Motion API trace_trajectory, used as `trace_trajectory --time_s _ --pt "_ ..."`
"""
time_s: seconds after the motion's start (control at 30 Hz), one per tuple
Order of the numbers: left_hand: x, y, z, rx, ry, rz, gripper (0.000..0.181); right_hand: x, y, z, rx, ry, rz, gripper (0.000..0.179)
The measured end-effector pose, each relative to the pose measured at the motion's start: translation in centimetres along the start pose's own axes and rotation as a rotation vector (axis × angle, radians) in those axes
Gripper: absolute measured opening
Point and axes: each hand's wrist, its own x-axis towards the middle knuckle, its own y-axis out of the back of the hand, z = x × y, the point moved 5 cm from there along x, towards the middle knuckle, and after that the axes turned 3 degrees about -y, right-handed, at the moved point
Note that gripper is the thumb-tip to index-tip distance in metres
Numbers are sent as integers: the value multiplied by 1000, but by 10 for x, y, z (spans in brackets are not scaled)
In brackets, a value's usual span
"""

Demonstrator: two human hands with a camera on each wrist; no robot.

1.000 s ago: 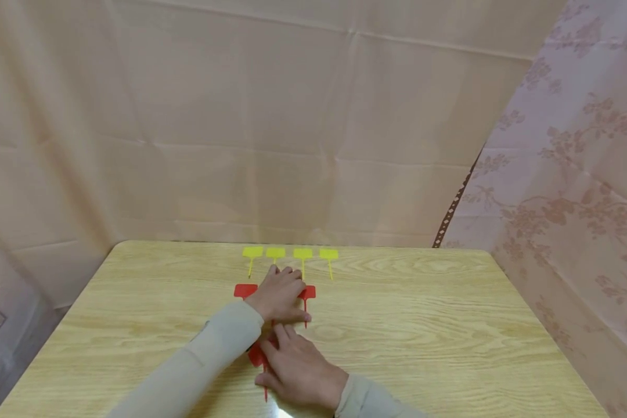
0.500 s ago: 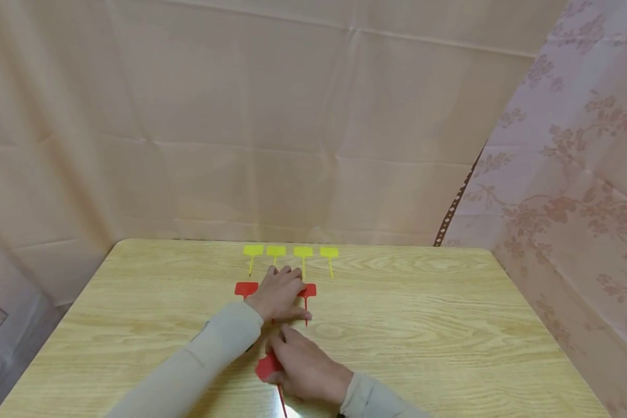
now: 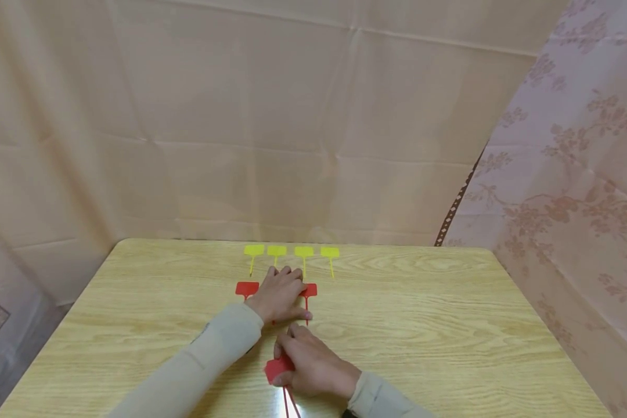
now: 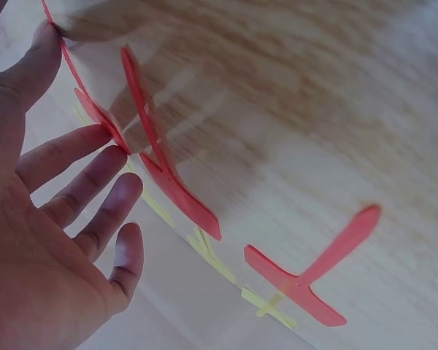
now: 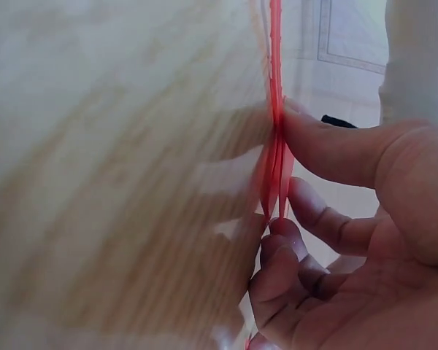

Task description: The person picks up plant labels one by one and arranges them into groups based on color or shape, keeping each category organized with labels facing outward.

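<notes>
My left hand (image 3: 281, 293) reaches over a row of red T-shaped plant labels, fingers loosely extended. In the left wrist view its thumb and fingertips touch the stem and head of one red label (image 4: 98, 113); in the head view that label (image 3: 310, 289) is the row's right one. The middle label (image 4: 182, 197) is mostly hidden under this hand in the head view, and the left label (image 3: 247, 288) shows beside the wrist. Nearer the front, my right hand (image 3: 313, 363) pinches a small stack of red plant labels (image 3: 278, 370) between thumb and fingers, stems pointing toward me.
Several yellow plant labels (image 3: 304, 251) lie in a row along the back of the wood-grain table (image 3: 423, 325). A beige cloth (image 3: 292, 116) hangs behind it, and a floral cloth (image 3: 580, 203) hangs at the right. My left forearm (image 3: 198, 354) crosses the table's front.
My right hand has shifted slightly right with the red labels, which now overlap its fingers; two stems show where one did. My left hand stays in place.
</notes>
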Motion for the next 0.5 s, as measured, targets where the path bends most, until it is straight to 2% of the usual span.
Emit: trace_trajectory --time_s 0.27,0.4,0.5 --pt "-1 -1 0 -3 1 7 54 -2 4 9 119 -29 29 32" --pt "-2 -2 0 2 0 11 53 -4 9 17 251 -32 55 27" --pt "-2 -2 0 2 -2 12 53 -7 12 25 418 -45 50 22"
